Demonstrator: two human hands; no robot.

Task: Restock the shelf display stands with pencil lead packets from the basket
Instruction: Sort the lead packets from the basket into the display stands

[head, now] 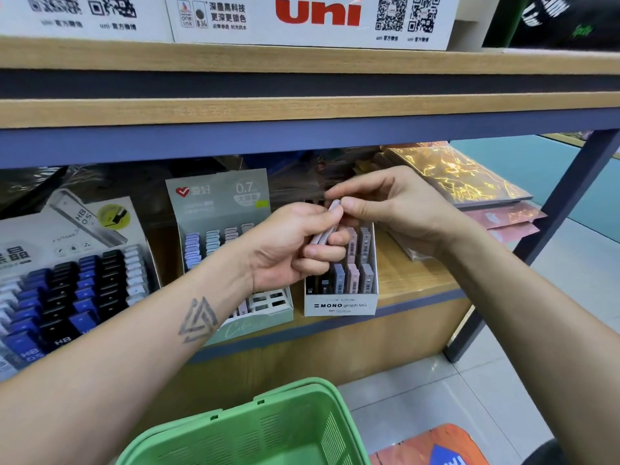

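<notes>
Both hands are raised in front of the lower shelf (412, 263), a wood-grain board with a dark blue edge strip. The left hand (292, 250) is curled closed around a small bunch of slim, flat pencil lead packets (323, 231), pale pink-grey, which angle up and to the right out of the fist. The right hand (392, 204) pinches the upper tip of the topmost packet between thumb and forefinger; its other fingers are loosely bent and hold nothing.

Directly behind and below the hands stands a white cardboard display stand (340, 305) printed "MONO graph MG". Its stepped rows hold upright packets in grey, pink and dark tones, some with barcoded labels showing. The held packets are just above this stand, not in it.

To its left is a pale green cardboard stand (218, 199) marked "0.7", with rows of lilac, light blue and pink packets; several near slots are bare. Farther left, a grey stand (73, 270) carries glossy blue, black and white cases marked "HB".

A green plastic basket (268, 427) with slotted walls sits at the near edge, below the arms; I cannot see what lies inside it. To the far right on the shelf lie flat packs wrapped in crinkled gold and pink foil (459, 176). Above, a white box (315, 18) bears red "uni" lettering. The floor (419, 391) is glossy pale tile.
</notes>
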